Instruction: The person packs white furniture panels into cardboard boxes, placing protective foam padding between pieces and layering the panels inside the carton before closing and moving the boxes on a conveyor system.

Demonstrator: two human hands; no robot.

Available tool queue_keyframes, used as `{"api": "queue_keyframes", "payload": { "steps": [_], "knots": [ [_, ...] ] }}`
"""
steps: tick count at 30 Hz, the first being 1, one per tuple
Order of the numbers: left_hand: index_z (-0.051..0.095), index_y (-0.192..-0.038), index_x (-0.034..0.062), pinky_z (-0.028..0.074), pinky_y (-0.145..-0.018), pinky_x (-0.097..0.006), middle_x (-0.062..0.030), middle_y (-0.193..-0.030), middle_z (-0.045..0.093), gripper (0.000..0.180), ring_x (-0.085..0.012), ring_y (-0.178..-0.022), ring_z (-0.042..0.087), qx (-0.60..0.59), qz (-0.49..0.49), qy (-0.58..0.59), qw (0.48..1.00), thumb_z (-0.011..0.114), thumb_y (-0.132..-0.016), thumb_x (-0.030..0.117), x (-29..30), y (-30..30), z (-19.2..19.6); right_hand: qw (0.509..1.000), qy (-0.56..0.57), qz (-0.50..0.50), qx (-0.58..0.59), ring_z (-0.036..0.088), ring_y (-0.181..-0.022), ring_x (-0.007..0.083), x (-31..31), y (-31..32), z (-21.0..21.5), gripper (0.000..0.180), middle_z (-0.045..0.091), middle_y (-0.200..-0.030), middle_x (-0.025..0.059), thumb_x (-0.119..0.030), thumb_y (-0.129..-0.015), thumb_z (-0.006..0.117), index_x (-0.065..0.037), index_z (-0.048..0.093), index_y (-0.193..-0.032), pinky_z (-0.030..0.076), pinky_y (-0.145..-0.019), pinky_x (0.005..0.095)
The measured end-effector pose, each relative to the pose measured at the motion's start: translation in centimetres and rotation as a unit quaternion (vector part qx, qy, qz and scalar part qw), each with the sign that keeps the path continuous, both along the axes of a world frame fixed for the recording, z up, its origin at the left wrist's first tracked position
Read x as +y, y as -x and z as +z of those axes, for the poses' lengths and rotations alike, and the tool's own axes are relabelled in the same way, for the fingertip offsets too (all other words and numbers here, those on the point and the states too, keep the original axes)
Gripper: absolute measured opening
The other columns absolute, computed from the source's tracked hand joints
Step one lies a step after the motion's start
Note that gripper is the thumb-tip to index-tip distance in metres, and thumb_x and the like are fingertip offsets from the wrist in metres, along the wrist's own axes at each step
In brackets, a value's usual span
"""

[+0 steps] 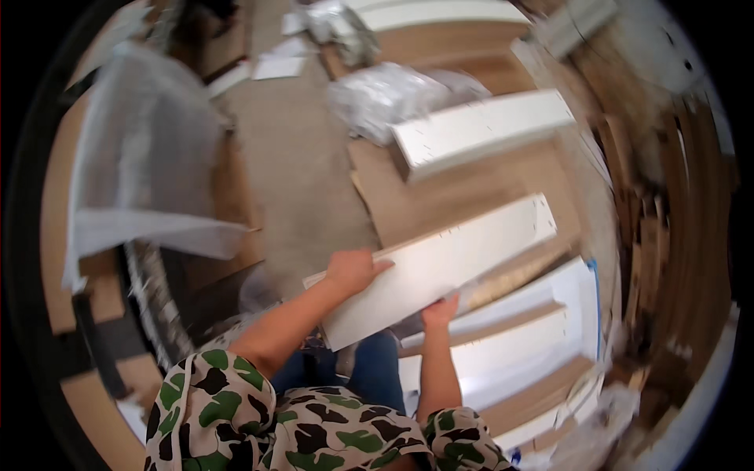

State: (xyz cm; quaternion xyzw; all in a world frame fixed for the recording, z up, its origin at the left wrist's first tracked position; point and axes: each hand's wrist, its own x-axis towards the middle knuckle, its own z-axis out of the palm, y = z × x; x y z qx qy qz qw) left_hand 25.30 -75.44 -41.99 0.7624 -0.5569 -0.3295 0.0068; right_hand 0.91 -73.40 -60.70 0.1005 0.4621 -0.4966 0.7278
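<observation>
A long white panel (448, 255) with small holes near its far end lies tilted across the front of my body, its far end pointing up to the right. My left hand (353, 272) is wrapped over its far long edge near the left end, thumb on the white face. Gripping the near long edge, around mid-length, is my right hand (440, 309), with most of its fingers hidden under the panel. The panel's underside is out of sight.
Beyond the panel, a stack of white boards (487, 129) rests on brown cardboard (471, 200) beside crumpled clear plastic (385, 98). More white panels (514, 353) lie at my right. A translucent sheet (149, 149) drapes at the left, and cardboard strips (648, 267) stand at the far right.
</observation>
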Motion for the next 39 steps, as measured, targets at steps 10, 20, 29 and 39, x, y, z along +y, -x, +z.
{"api": "queue_keyframes", "payload": {
  "steps": [10,20,29,39],
  "knots": [
    [0.058,-0.073,0.0,0.048,-0.058,-0.043,-0.017,-0.062,0.06,0.061,-0.035,-0.062,0.061,-0.218,-0.008,-0.007,0.976,0.046,-0.083,0.059,33.0,-9.7,31.7,0.989,-0.111,0.074,-0.068,0.037,-0.123,0.0312,7.5,-6.2,10.0,0.058,0.041,-0.135,0.0105,-0.044,-0.086,0.034,-0.008,0.04,-0.131,0.029,-0.103,0.0518],
    [0.055,-0.074,0.0025,0.049,-0.059,-0.042,-0.0153,-0.065,0.059,0.062,-0.0347,-0.062,0.059,-0.318,0.321,0.07,0.889,0.035,-0.088,0.059,64.4,-13.4,33.9,0.87,0.25,0.42,-0.066,0.043,-0.118,0.0313,13.4,-32.1,24.2,0.052,0.046,-0.13,0.0136,-0.036,-0.091,0.034,0.0,0.042,-0.128,0.032,-0.102,0.0486],
    [0.06,-0.069,0.0027,0.045,-0.067,-0.04,-0.0156,-0.068,0.058,0.066,-0.0314,-0.071,0.055,-0.269,0.662,0.155,0.682,0.04,-0.085,0.063,86.5,-10.9,26.3,0.607,0.588,0.527,-0.095,0.045,-0.116,0.03,21.6,-57.1,40.4,0.058,0.046,-0.13,0.0136,-0.045,-0.092,0.036,0.001,0.042,-0.127,0.038,-0.098,0.0451],
    [0.068,-0.08,0.0034,0.045,-0.08,-0.038,-0.0138,-0.091,0.065,0.07,-0.0294,-0.089,0.059,-0.224,0.89,0.03,0.396,0.024,-0.09,0.057,98.4,-2.4,17.4,0.417,0.263,0.837,-0.237,0.05,-0.113,0.0236,40.3,-60.0,38.6,0.05,0.05,-0.127,0.0062,-0.039,-0.089,0.053,-0.01,0.042,-0.128,0.045,-0.092,0.0406]
  ]
}}
